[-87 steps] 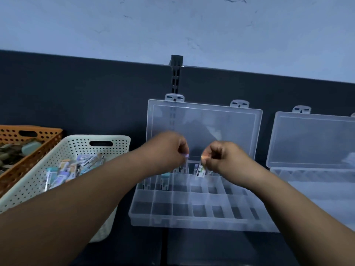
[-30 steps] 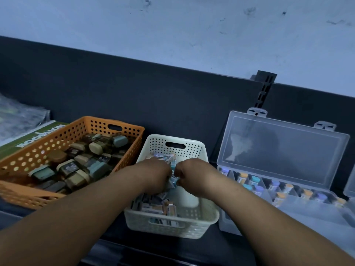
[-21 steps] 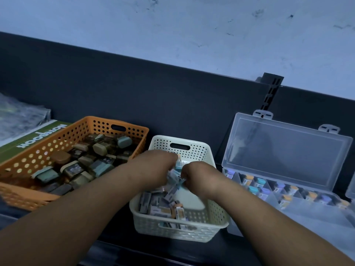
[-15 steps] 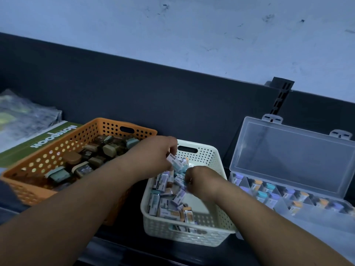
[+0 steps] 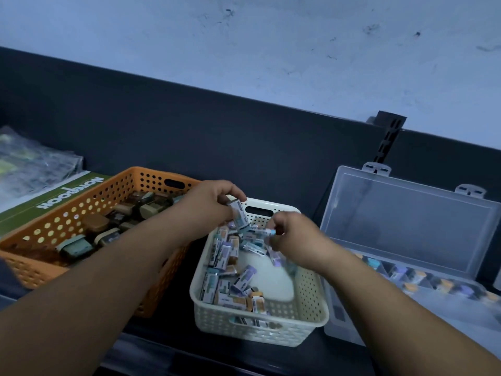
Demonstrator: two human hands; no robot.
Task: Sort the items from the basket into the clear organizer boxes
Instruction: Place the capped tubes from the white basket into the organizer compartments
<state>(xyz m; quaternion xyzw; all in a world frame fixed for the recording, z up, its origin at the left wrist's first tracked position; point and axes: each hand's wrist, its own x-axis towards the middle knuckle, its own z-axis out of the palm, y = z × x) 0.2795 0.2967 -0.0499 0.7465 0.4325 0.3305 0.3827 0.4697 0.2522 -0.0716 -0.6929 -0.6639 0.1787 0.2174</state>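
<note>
A white perforated basket point(image 5: 309, 302) in the centre holds several small labelled items with purple, teal and orange caps. Above its far end my left hand point(image 5: 210, 206) pinches one small labelled item point(image 5: 240, 217), lifted clear of the pile. My right hand point(image 5: 294, 237) is just to the right and pinches a teal-tipped item point(image 5: 261, 232) by its end. A clear organizer box point(image 5: 414, 229) stands open at the right, its lid up, with several capped items in the back row of compartments.
An orange perforated basket point(image 5: 35, 270) with several brown, tan and teal blocks sits left of the white one. A green notebook point(image 5: 51, 200) and plastic-wrapped packs point(image 5: 32, 161) lie at the far left. A dark back panel point(image 5: 244, 137) runs behind everything.
Both hands went from the organizer box to the white basket. They dug in the pile, and now each holds a small item raised above it. The view shifted left.
</note>
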